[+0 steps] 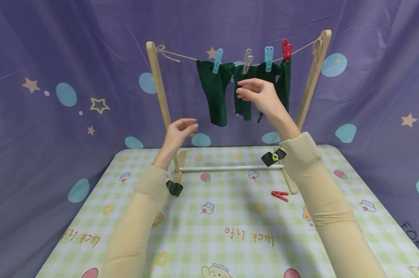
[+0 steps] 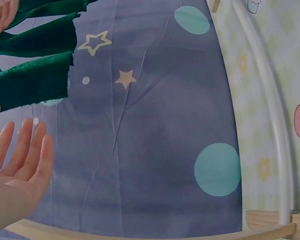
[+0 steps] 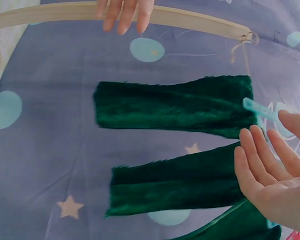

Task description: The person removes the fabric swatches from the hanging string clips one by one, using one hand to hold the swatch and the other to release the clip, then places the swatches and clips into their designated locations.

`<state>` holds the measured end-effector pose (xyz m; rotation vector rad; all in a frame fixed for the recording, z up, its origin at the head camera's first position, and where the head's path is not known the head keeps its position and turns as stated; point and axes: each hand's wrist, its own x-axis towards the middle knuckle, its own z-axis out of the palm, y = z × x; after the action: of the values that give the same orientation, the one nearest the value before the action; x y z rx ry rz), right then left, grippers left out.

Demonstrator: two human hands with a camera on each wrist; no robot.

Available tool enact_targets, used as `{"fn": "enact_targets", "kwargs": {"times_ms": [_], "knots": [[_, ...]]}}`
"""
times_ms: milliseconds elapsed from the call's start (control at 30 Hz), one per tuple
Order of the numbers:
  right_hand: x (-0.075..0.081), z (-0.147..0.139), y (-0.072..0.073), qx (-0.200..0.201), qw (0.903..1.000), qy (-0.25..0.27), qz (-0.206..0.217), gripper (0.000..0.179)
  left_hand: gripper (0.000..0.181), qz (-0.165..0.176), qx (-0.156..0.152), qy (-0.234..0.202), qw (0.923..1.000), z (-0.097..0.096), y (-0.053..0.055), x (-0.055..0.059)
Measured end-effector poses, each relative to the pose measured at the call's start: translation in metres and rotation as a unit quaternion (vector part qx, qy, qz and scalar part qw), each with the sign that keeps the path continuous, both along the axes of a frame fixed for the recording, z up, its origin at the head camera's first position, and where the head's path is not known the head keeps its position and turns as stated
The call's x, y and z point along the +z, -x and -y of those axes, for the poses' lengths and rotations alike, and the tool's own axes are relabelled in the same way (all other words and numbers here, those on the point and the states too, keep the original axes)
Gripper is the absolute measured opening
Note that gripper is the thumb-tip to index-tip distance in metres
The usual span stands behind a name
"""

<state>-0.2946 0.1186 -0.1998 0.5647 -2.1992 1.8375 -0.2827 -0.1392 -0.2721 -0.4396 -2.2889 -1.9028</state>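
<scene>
Dark green cloth garments point(image 1: 213, 90) hang from a thin string point(image 1: 186, 56) tied between two wooden posts. A blue clothespin point(image 1: 218, 61), a grey clothespin point(image 1: 247, 61), a second blue clothespin point(image 1: 269, 59) and a red clothespin point(image 1: 286, 50) grip their top edges along the string. In front of the cloth is my right hand point(image 1: 259, 94), its fingers extended and nothing between them. Lower, beside the left post point(image 1: 159, 85), my left hand point(image 1: 179, 133) has relaxed fingers and holds nothing. The left wrist view shows that hand point(image 2: 22, 167) palm up, below the hanging cloth edges.
Another red clothespin point(image 1: 280, 195) lies on the checked tablecloth point(image 1: 237, 208), near the right foot of the rack. A white rod point(image 1: 230, 168) joins the two wooden feet. Behind the rack hangs a purple patterned curtain point(image 1: 101, 69).
</scene>
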Motion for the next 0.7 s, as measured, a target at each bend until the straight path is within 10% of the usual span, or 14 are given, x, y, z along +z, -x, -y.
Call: {"fn": "enact_targets", "kwargs": {"times_ms": [333, 700], "knots": [[0.036, 0.016, 0.001, -0.007, 0.9937, 0.106, -0.036, 0.033, 0.034, -0.049, 0.007, -0.016, 0.9986, -0.018, 0.027, 0.007], [0.057, 0.027, 0.015, -0.031, 0.9974, 0.026, -0.060, 0.037, 0.046, -0.033, 0.016, 0.034, 0.9987, -0.025, 0.041, 0.013]]}}
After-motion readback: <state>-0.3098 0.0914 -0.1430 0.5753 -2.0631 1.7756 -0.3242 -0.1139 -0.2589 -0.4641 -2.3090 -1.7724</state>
